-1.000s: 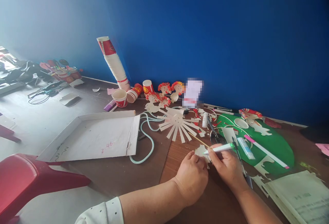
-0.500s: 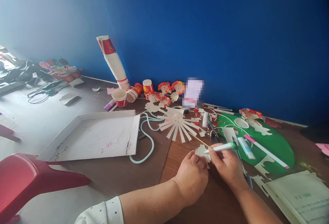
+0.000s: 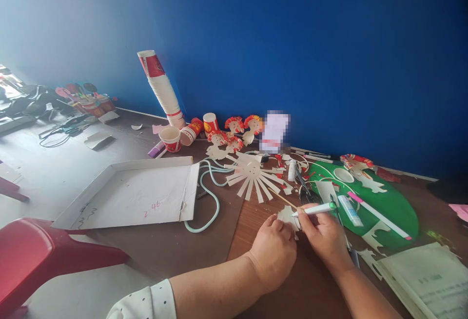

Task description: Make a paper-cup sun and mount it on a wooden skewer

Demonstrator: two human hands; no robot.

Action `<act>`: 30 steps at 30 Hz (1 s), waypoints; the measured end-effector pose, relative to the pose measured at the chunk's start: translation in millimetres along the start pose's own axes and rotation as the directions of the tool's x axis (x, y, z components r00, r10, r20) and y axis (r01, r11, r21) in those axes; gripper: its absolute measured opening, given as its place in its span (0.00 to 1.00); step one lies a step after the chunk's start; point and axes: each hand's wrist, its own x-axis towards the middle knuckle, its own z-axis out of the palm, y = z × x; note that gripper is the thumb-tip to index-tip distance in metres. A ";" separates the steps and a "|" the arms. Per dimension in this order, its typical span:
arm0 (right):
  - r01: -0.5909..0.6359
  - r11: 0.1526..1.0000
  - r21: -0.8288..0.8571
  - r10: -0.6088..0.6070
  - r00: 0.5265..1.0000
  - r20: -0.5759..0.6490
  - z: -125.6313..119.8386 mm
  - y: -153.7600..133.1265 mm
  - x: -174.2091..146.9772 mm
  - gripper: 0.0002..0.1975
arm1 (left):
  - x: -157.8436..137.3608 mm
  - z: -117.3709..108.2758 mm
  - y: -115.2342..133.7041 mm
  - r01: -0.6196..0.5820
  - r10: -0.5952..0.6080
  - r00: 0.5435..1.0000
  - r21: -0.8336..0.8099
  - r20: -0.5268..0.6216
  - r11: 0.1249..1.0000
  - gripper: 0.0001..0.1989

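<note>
My right hand (image 3: 325, 238) grips a white marker with a green end (image 3: 316, 209), its tip touching or just above a small white paper cutout (image 3: 285, 215). With curled fingers, my left hand (image 3: 276, 250) holds that cutout against the brown table and hides part of it. A thin wooden stick (image 3: 281, 197) lies just beyond the cutout. Farther back is a white paper piece cut into a fringe of strips (image 3: 252, 172), with a small face drawn at its centre.
A leaning stack of paper cups (image 3: 163, 89), several cut paper figures (image 3: 234, 125) and a shallow white box lid (image 3: 135, 194) stand left and behind. To the right are black scissors (image 3: 309, 194), a glue tube (image 3: 350, 210), a pink marker (image 3: 380, 215) and a green sheet (image 3: 398, 211).
The marker's tip has shifted very slightly over the paper cutout with my right hand. My left hand stays in place.
</note>
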 end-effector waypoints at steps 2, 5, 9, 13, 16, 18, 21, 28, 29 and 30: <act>0.000 1.000 -0.009 0.000 1.000 0.003 0.0 0.4 0.0 0.09 | -0.2 0.4 0.0 -0.002 0.002 1.000 -0.002 -0.013 1.000 0.13; 0.007 1.000 -0.015 -0.007 1.000 0.001 0.2 1.9 -0.3 0.09 | -0.5 0.4 0.0 0.002 -0.003 0.999 -0.015 -0.035 1.000 0.13; 0.014 1.000 -0.026 -0.015 1.000 -0.017 0.4 2.8 -0.6 0.09 | 0.0 -0.5 0.0 -0.001 0.001 1.000 -0.018 -0.002 1.000 0.13; 0.016 1.000 -0.026 -0.017 1.000 -0.016 0.5 2.3 0.1 0.09 | 0.7 -0.5 -0.1 -0.005 0.005 1.000 -0.015 -0.001 1.000 0.13; 0.016 1.000 -0.027 -0.017 1.000 -0.015 0.6 2.3 0.9 0.10 | 0.1 0.3 0.0 0.000 -0.001 1.000 -0.018 -0.027 1.000 0.13; 0.012 0.999 -0.033 -0.013 1.000 -0.017 0.7 2.5 1.0 0.10 | -0.5 1.0 0.1 -0.001 0.000 0.999 -0.025 -0.042 1.000 0.13; 0.007 0.999 -0.037 -0.008 1.000 -0.023 1.0 2.6 1.0 0.10 | -1.2 1.4 0.1 0.001 -0.004 0.998 -0.037 -0.057 0.999 0.12; 0.012 1.000 -0.014 -0.012 0.999 -0.030 1.4 1.4 2.4 0.10 | -1.3 -1.5 -0.3 0.000 -0.003 0.999 -0.054 -0.048 0.999 0.12; 0.009 1.000 -0.017 -0.010 0.999 -0.035 1.5 1.5 2.5 0.10 | -1.4 -1.9 -0.3 0.001 -0.003 0.999 -0.049 -0.044 0.999 0.12; 0.009 1.000 -0.020 -0.010 0.999 -0.040 1.8 1.6 2.6 0.10 | -1.5 -2.2 -0.2 0.001 -0.003 0.999 -0.043 -0.038 0.999 0.12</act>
